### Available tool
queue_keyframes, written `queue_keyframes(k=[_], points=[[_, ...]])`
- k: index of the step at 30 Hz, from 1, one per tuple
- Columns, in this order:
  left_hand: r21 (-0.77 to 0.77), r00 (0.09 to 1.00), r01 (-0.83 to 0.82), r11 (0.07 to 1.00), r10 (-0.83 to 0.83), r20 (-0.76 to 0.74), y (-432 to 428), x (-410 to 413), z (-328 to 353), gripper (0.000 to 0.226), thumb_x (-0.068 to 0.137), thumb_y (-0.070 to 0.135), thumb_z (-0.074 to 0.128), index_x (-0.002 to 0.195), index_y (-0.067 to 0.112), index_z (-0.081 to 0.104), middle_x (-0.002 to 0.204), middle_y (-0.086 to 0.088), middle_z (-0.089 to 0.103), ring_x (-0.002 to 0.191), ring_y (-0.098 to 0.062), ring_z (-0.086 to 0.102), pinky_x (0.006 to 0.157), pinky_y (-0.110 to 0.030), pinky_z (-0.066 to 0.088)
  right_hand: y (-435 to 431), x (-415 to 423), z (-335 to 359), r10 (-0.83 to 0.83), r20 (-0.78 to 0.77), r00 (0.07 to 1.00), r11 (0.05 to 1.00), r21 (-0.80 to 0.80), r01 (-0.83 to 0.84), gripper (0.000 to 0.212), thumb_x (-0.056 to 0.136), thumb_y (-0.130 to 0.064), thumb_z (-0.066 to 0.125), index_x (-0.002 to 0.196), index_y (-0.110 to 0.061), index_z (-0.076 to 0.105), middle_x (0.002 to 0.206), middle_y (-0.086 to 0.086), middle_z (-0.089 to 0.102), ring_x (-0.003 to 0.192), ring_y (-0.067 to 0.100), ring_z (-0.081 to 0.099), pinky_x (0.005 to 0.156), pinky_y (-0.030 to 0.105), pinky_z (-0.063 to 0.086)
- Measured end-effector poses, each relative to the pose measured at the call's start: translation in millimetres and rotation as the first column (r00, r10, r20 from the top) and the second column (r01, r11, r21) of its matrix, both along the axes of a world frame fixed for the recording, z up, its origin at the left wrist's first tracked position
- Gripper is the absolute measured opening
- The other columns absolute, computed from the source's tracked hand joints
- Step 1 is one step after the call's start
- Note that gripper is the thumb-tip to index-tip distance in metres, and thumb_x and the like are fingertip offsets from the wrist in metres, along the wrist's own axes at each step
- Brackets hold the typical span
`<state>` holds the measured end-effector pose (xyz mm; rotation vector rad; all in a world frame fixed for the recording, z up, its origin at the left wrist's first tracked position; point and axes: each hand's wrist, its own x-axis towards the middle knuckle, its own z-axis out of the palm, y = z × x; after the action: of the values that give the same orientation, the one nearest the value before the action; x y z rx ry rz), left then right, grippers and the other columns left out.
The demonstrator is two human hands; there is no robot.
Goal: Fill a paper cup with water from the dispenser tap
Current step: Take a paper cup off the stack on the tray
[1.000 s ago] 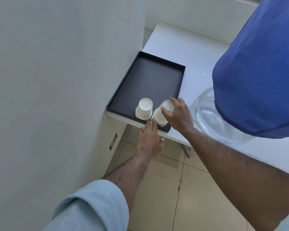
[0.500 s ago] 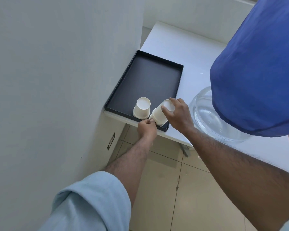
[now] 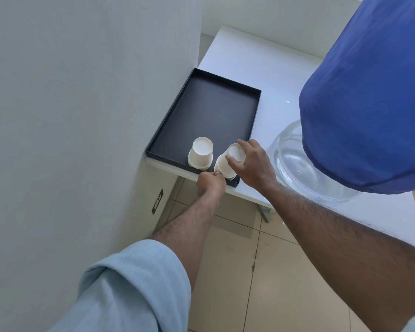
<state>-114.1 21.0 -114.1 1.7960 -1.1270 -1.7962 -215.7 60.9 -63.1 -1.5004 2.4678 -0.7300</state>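
Two short stacks of white paper cups stand upside down at the near end of a black tray [image 3: 216, 109]. The left stack [image 3: 201, 153] is untouched. The right stack [image 3: 224, 165] is tilted; my right hand [image 3: 253, 164] grips its top cup from the right. My left hand [image 3: 211, 183] is closed at the tray's near edge, its fingertips pinching the lower rim of that same stack. The water bottle [image 3: 297, 164] under a blue cover [image 3: 369, 104] stands to the right. No tap is visible.
The tray lies on a white table [image 3: 254, 58] against a grey wall [image 3: 82, 116] on the left. Beige floor tiles [image 3: 261, 271] lie below the table edge. A wall socket [image 3: 157, 201] sits low on the wall.
My left hand moved from lying flat below the tray edge to closing its fingers on the bottom of the right cup stack. My right hand kept its hold on the top.
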Motion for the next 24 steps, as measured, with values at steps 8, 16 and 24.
queue_keyframes(k=[8,16,24], points=[[-0.020,0.996,0.062,0.998,-0.060,0.065,-3,0,5,0.027,0.091,0.020,0.053,0.109,0.006,0.066,0.106,-0.013,0.075,0.095,-0.031,0.072,0.073,-0.034,0.056,0,1,10,0.033,-0.034,0.999,0.997,-0.065,-0.035,0.058,0.090,-0.035,0.063,0.139,-0.004,0.053,0.115,0.012,0.060,0.099,0.030,0.061,0.083,0.039,0.051],[-0.003,0.983,0.093,0.996,-0.091,0.157,-3,0,13,0.032,0.086,0.011,0.051,0.113,0.002,0.065,0.113,-0.015,0.073,0.100,-0.031,0.071,0.065,-0.033,0.055,7,5,31,-0.014,-0.116,0.993,0.979,-0.204,-0.010,0.056,0.084,-0.029,0.066,0.133,-0.002,0.057,0.109,0.015,0.063,0.093,0.032,0.062,0.079,0.037,0.051],[-0.049,0.986,0.036,0.998,-0.027,0.165,-2,5,14,0.019,0.087,0.015,0.060,0.100,0.012,0.073,0.100,-0.010,0.076,0.084,-0.028,0.072,0.052,-0.026,0.043,54,36,48,-0.191,0.221,0.956,0.850,-0.449,0.274,0.051,0.087,-0.029,0.061,0.135,-0.011,0.056,0.113,0.003,0.062,0.096,0.013,0.055,0.083,0.027,0.048]])
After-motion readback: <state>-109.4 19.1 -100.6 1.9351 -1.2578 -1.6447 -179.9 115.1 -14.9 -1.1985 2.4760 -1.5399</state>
